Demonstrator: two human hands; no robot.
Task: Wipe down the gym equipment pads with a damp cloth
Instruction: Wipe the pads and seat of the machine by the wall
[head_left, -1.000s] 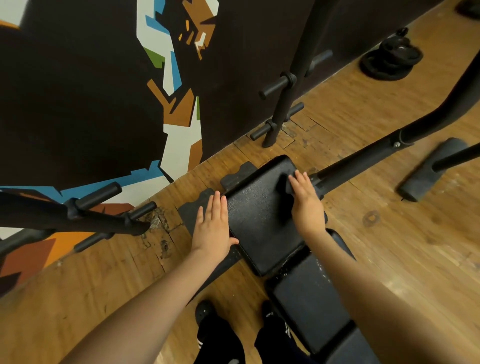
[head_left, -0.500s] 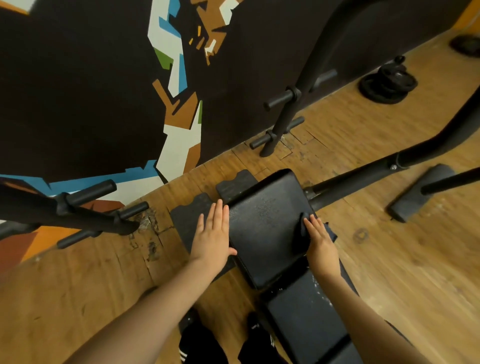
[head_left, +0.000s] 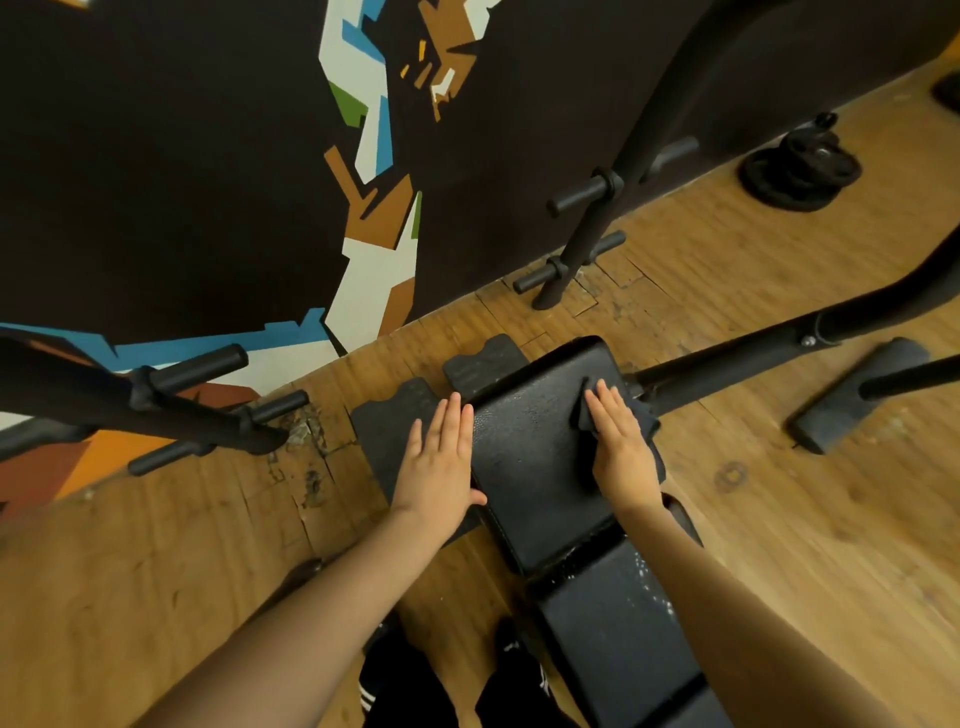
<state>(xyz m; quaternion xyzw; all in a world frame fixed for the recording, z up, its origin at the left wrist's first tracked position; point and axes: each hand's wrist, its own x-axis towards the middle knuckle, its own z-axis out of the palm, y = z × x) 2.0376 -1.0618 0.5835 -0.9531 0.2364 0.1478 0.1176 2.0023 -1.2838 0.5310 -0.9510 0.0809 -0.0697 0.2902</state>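
Pushed back toward twelve o'clock, right hand (head_left: 621, 447) presses dark cloth (head_left: 647, 423) on bench pad (head_left: 524, 441) — fingers straight, together — left hand (head_left: 439, 467) flat at nine o'clock edge.

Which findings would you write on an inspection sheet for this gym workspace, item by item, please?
Surface: wooden floor, worn and cracked near the wall.
Job's things: dark cloth lies on the black bench pad; a second pad nearer the person shows pale specks.
Clutter: weight plates on the floor by the wall; two dark floor mats beside the bench.
Grippers: left hand rests flat at the pad's edge, fingers straight; right hand presses the cloth, fingers straight.
Cables: nothing seen.
Surroundings: dark wall with a coloured mural; black rack posts with pegs.
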